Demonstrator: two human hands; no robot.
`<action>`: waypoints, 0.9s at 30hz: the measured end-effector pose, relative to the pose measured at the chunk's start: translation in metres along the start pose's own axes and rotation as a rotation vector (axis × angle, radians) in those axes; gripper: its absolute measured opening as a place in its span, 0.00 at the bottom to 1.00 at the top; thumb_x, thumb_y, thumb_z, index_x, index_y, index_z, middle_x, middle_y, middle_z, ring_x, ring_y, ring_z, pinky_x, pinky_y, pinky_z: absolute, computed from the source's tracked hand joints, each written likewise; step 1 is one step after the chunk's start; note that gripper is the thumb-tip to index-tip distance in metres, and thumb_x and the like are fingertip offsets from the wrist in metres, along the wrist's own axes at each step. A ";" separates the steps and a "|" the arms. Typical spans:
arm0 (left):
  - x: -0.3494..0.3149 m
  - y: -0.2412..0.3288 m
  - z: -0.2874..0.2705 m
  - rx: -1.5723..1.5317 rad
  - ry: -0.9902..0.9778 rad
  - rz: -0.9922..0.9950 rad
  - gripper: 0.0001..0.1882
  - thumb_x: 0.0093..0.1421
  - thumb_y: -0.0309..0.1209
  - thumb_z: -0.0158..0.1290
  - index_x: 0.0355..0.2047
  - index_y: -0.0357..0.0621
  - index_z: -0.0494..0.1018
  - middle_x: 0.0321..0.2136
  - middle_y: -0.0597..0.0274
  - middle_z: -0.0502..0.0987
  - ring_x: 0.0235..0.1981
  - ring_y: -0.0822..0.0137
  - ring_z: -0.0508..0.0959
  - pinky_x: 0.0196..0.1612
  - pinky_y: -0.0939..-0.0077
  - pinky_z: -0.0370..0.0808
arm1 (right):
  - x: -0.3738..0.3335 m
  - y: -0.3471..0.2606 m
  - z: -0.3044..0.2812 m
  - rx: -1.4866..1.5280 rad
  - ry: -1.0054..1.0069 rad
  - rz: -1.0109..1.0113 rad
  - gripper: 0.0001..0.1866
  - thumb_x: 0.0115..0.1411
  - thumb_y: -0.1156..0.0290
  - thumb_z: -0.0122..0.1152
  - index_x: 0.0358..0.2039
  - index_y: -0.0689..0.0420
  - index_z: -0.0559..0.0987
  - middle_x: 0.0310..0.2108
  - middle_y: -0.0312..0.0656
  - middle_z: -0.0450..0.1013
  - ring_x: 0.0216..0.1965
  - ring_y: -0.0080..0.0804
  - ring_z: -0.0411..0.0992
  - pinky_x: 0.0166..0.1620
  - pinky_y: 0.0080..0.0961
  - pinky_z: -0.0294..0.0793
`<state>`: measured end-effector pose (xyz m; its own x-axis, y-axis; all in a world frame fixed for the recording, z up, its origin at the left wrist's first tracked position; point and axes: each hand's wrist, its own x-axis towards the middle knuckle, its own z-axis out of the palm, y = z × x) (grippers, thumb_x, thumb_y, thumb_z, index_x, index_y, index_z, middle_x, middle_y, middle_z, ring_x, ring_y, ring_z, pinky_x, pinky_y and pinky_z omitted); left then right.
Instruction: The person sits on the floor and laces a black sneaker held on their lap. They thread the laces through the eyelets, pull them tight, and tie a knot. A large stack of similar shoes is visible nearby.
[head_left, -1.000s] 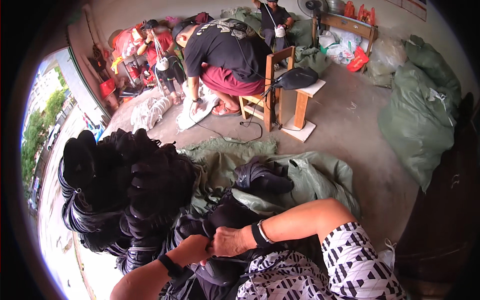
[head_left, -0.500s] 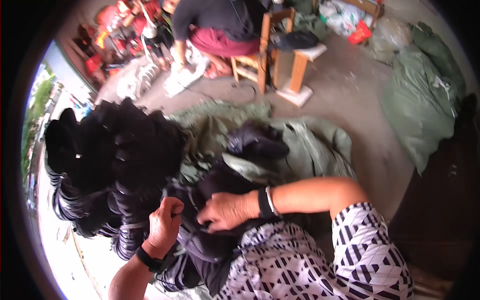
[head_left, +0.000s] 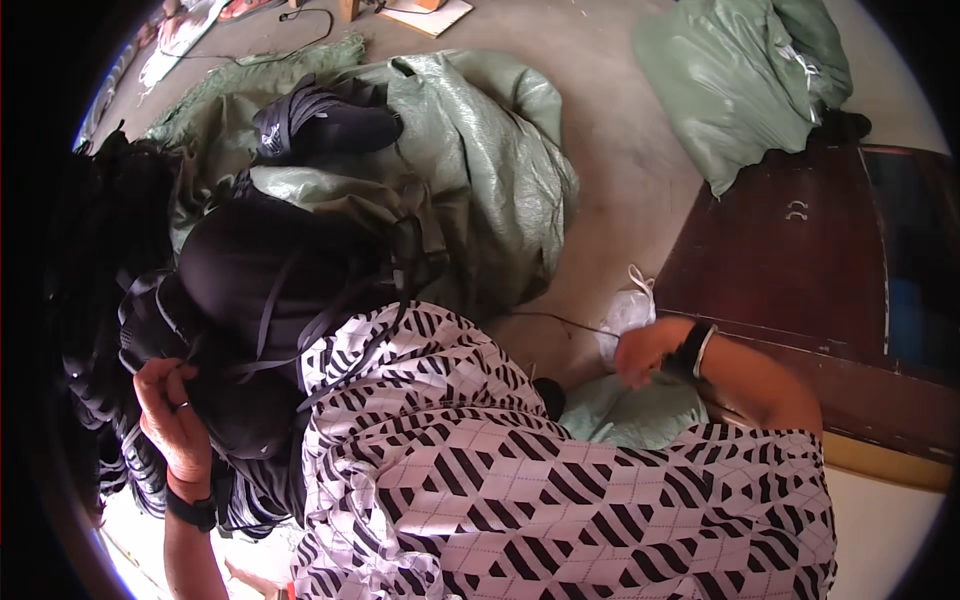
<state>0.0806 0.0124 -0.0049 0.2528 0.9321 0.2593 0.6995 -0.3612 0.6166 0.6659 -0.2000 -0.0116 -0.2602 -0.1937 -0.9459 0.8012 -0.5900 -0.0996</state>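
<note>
At the left, my left hand [head_left: 175, 420] is closed, its thumb and fingertips pinching the edge of a black domed, cap-like piece [head_left: 240, 412]. A larger smooth black dome [head_left: 265, 250] lies just beyond it, with thin black straps [head_left: 270, 305] trailing across towards my lap. Out to the right, my right hand [head_left: 648, 352] is held apart from the black pieces, its fingers curled and partly blurred. A thin dark cord [head_left: 560, 319] runs up to its fingertips; whether they grip it cannot be made out.
Stacked black pieces [head_left: 115, 260] fill the left side. Green woven sacking [head_left: 480, 150] spreads ahead, with another black strapped piece [head_left: 330, 125] on it. A full green sack [head_left: 735, 90] stands far right, beside a dark reddish-brown wooden panel [head_left: 780, 240]. A small clear bag [head_left: 627, 315] lies near my right hand.
The view has swung down and right. My right hand has left the black pieces and moved out to the right. My left hand stays at them, now pinching an edge.
</note>
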 end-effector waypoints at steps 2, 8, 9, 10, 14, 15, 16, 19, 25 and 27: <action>0.002 0.004 0.002 -0.044 0.016 0.014 0.08 0.65 0.18 0.40 0.41 0.39 0.67 0.30 0.59 0.75 0.32 0.69 0.78 0.40 0.77 0.72 | 0.026 0.019 0.034 0.044 -0.216 -0.009 0.15 0.55 0.58 0.60 0.38 0.53 0.82 0.34 0.36 0.80 0.33 0.25 0.78 0.33 0.26 0.75; 0.004 0.008 0.007 -0.039 -0.009 0.018 0.08 0.64 0.16 0.40 0.39 0.38 0.68 0.34 0.57 0.76 0.35 0.66 0.80 0.42 0.78 0.73 | 0.085 -0.019 0.127 -0.042 -0.341 -0.084 0.17 0.53 0.63 0.61 0.42 0.55 0.80 0.33 0.38 0.79 0.28 0.30 0.77 0.33 0.30 0.76; 0.001 0.017 0.002 -0.012 0.008 0.019 0.09 0.64 0.15 0.40 0.39 0.39 0.68 0.34 0.57 0.76 0.35 0.67 0.80 0.42 0.78 0.73 | 0.095 -0.020 0.131 -0.083 -0.335 -0.097 0.17 0.53 0.63 0.61 0.42 0.55 0.80 0.33 0.38 0.79 0.28 0.30 0.77 0.33 0.30 0.76; 0.002 0.019 0.002 -0.005 0.014 0.018 0.09 0.64 0.15 0.41 0.39 0.39 0.68 0.34 0.57 0.77 0.35 0.67 0.80 0.42 0.78 0.73 | 0.100 -0.023 0.135 -0.099 -0.327 -0.092 0.17 0.53 0.63 0.61 0.42 0.55 0.80 0.33 0.38 0.79 0.28 0.30 0.77 0.33 0.30 0.76; 0.002 0.015 0.001 -0.012 -0.005 0.012 0.07 0.64 0.15 0.43 0.39 0.39 0.68 0.34 0.57 0.76 0.36 0.67 0.80 0.41 0.79 0.73 | 0.106 -0.029 0.137 -0.128 -0.291 -0.090 0.16 0.53 0.64 0.60 0.41 0.55 0.80 0.32 0.38 0.78 0.28 0.30 0.77 0.33 0.30 0.75; 0.001 0.014 0.001 -0.024 -0.006 0.003 0.07 0.64 0.15 0.43 0.39 0.39 0.68 0.34 0.58 0.76 0.36 0.67 0.80 0.41 0.79 0.73 | 0.107 -0.030 0.139 -0.134 -0.287 -0.093 0.16 0.53 0.64 0.60 0.41 0.55 0.80 0.32 0.38 0.78 0.28 0.30 0.77 0.33 0.30 0.75; 0.002 0.013 0.002 -0.038 -0.002 -0.002 0.07 0.64 0.16 0.44 0.39 0.39 0.68 0.34 0.58 0.76 0.36 0.68 0.81 0.41 0.80 0.73 | 0.108 -0.029 0.139 -0.138 -0.279 -0.093 0.15 0.53 0.64 0.60 0.41 0.55 0.80 0.32 0.38 0.78 0.28 0.30 0.77 0.33 0.30 0.75; 0.003 0.010 0.003 -0.044 0.004 -0.002 0.06 0.65 0.17 0.45 0.39 0.39 0.69 0.33 0.59 0.76 0.36 0.68 0.81 0.41 0.80 0.73 | 0.110 -0.030 0.135 -0.144 -0.251 -0.104 0.15 0.54 0.64 0.60 0.40 0.55 0.80 0.31 0.38 0.78 0.27 0.30 0.77 0.32 0.30 0.75; 0.002 0.013 0.007 -0.102 0.050 -0.025 0.07 0.65 0.19 0.47 0.42 0.40 0.70 0.33 0.60 0.76 0.35 0.69 0.81 0.41 0.80 0.75 | 0.119 -0.036 0.134 -0.152 -0.199 -0.124 0.14 0.54 0.64 0.60 0.39 0.56 0.80 0.30 0.38 0.77 0.27 0.29 0.76 0.32 0.30 0.75; 0.005 0.019 0.006 -0.070 0.046 -0.028 0.07 0.65 0.20 0.47 0.42 0.40 0.72 0.33 0.60 0.77 0.35 0.69 0.81 0.41 0.80 0.75 | 0.120 -0.038 0.134 -0.150 -0.183 -0.133 0.14 0.54 0.64 0.60 0.39 0.56 0.80 0.29 0.38 0.77 0.27 0.29 0.76 0.31 0.30 0.75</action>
<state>0.0996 0.0103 0.0039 0.2014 0.9404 0.2742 0.6572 -0.3373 0.6740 0.5323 -0.3059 -0.0801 -0.4506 -0.2688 -0.8513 0.8207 -0.4999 -0.2766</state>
